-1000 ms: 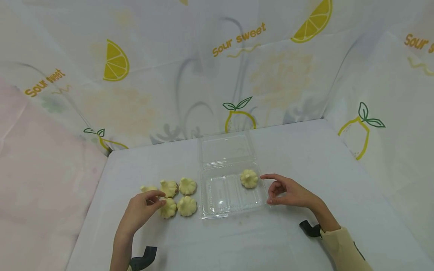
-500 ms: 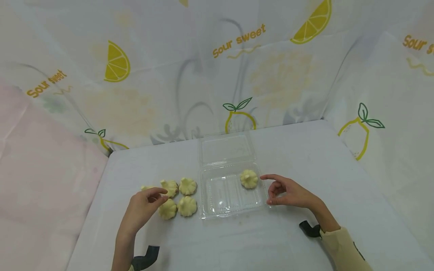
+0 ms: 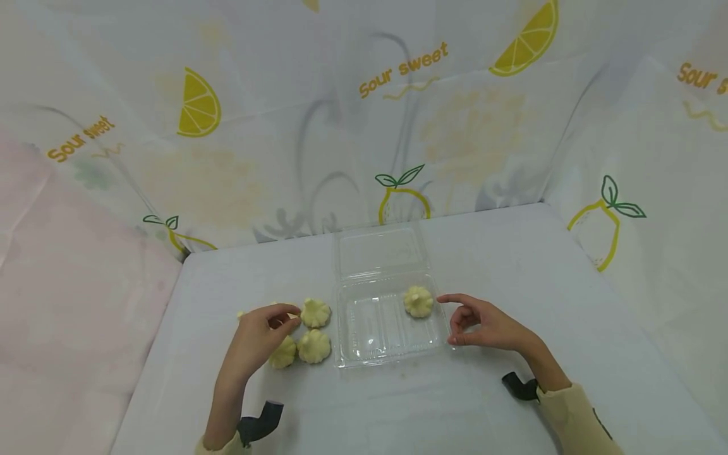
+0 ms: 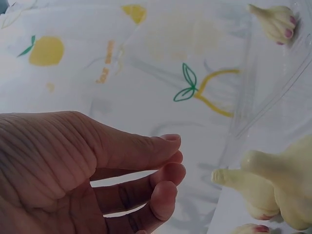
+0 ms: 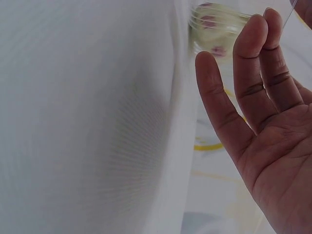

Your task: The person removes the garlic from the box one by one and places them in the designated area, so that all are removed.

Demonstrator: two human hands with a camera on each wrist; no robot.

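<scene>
Several pale yellow garlic bulbs sit grouped on the table at left in the head view, among them a back-right bulb (image 3: 315, 313) and a front-right bulb (image 3: 313, 346). My left hand (image 3: 256, 332) is over this group and covers part of it. Its bent fingertips gather near the thumb, and nothing is between them in the left wrist view. A clear plastic clamshell box (image 3: 372, 319) lies with its lid (image 3: 381, 251) folded back. One garlic bulb (image 3: 418, 302) is inside, at the right. My right hand (image 3: 486, 325) rests its thumb and extended index finger at the box's right edge.
A white cloth covers the table (image 3: 512, 253). Behind it rises a lemon-printed curtain (image 3: 256, 126), which also closes off the right side; a pinkish cloth (image 3: 68, 316) hangs at left. A black curved piece (image 3: 261, 423) is on each wrist.
My left hand has moved rightward over the garlic bulbs and now hides most of the back middle one. My right hand, the box and the bulb inside have stayed in place.
</scene>
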